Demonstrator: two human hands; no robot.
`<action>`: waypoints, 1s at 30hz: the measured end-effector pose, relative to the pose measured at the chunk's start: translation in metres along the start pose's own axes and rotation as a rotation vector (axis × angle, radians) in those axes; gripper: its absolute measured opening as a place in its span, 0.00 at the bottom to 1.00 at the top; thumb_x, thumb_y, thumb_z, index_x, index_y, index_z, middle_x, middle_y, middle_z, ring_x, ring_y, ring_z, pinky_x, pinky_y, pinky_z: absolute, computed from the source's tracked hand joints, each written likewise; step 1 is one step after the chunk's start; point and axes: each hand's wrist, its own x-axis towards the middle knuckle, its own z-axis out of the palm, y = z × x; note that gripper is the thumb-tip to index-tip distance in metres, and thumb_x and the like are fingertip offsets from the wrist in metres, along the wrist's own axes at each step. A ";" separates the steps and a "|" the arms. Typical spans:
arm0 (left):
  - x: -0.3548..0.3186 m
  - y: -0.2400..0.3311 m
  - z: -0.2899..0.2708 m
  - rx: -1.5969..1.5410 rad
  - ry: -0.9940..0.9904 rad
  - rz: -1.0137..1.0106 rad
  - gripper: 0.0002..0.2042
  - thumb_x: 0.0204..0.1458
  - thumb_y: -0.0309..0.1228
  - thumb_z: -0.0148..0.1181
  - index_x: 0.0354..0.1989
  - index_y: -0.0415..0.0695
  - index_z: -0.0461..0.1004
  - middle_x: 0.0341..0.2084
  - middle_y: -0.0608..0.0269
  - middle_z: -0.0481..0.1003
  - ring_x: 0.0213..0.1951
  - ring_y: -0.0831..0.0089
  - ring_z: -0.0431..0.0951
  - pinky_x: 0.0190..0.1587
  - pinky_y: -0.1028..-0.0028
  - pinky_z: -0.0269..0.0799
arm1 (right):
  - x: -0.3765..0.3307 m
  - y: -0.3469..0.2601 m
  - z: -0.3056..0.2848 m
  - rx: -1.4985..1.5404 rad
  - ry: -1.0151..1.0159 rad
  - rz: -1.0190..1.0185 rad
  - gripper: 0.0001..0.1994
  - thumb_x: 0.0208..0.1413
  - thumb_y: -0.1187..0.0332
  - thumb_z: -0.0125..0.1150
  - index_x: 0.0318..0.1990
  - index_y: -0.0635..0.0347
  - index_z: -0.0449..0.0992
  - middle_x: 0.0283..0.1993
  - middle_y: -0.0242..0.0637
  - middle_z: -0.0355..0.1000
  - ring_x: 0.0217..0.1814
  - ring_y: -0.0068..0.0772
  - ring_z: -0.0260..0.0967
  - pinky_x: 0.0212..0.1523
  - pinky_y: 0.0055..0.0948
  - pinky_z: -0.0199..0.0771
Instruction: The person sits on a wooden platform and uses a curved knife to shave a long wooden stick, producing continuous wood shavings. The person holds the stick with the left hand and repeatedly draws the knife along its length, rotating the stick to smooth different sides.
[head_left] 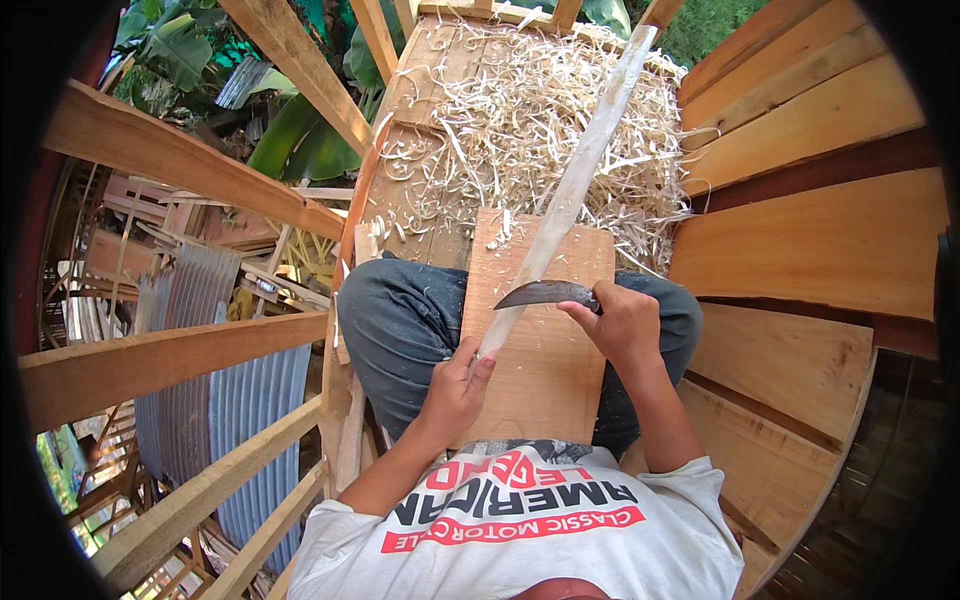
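Observation:
My left hand [457,388] is closed around the near end of a long pale wooden strip [570,190], which slants away from me up to the right. Closed on the handle of a knife with a curved dark blade [540,293], my right hand [627,322] holds it across the strip, the tip pointing left. The blade lies over the strip's lower part, just beyond my left hand; whether its edge bites into the wood I cannot tell. Beneath both is a flat brown board [545,390], resting across my lap between my bent knees.
Curly wood shavings [560,110] cover the plank floor [420,160] ahead, heaped toward the right. A slatted wooden wall [810,235] curves along my right. On the left runs an open wooden railing [180,360], with corrugated metal sheets [255,430] and scrap timber below it.

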 end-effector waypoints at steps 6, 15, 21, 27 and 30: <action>0.002 0.004 0.001 0.019 0.006 0.013 0.10 0.62 0.35 0.47 0.36 0.39 0.65 0.13 0.50 0.63 0.16 0.53 0.69 0.20 0.69 0.60 | 0.011 0.013 0.008 -0.052 0.072 -0.031 0.29 0.41 0.38 0.63 0.14 0.58 0.68 0.11 0.35 0.64 0.13 0.36 0.67 0.15 0.31 0.64; -0.003 0.007 0.007 0.073 -0.051 -0.022 0.11 0.61 0.35 0.48 0.36 0.39 0.64 0.14 0.48 0.63 0.18 0.51 0.70 0.22 0.67 0.62 | 0.059 0.104 -0.010 0.158 0.254 0.568 0.35 0.57 0.38 0.45 0.19 0.68 0.69 0.13 0.47 0.58 0.17 0.48 0.56 0.22 0.41 0.57; 0.009 0.005 0.005 0.025 -0.017 -0.123 0.11 0.62 0.35 0.47 0.35 0.38 0.64 0.14 0.52 0.63 0.18 0.68 0.65 0.23 0.70 0.61 | 0.033 0.063 -0.015 0.126 0.014 0.280 0.30 0.52 0.41 0.55 0.19 0.63 0.73 0.14 0.48 0.66 0.19 0.51 0.68 0.21 0.42 0.64; 0.014 0.008 0.010 0.039 -0.047 -0.146 0.12 0.63 0.36 0.45 0.35 0.38 0.64 0.15 0.58 0.61 0.19 0.75 0.61 0.23 0.73 0.59 | 0.017 0.025 0.017 0.153 -0.123 0.113 0.29 0.47 0.41 0.61 0.15 0.61 0.70 0.13 0.43 0.66 0.16 0.44 0.68 0.18 0.35 0.65; 0.016 0.005 0.010 0.032 -0.042 -0.161 0.12 0.63 0.36 0.45 0.35 0.39 0.64 0.15 0.59 0.60 0.20 0.77 0.60 0.23 0.74 0.59 | 0.029 0.030 0.023 0.159 -0.038 0.070 0.30 0.45 0.39 0.60 0.14 0.60 0.69 0.12 0.42 0.66 0.15 0.43 0.67 0.17 0.34 0.65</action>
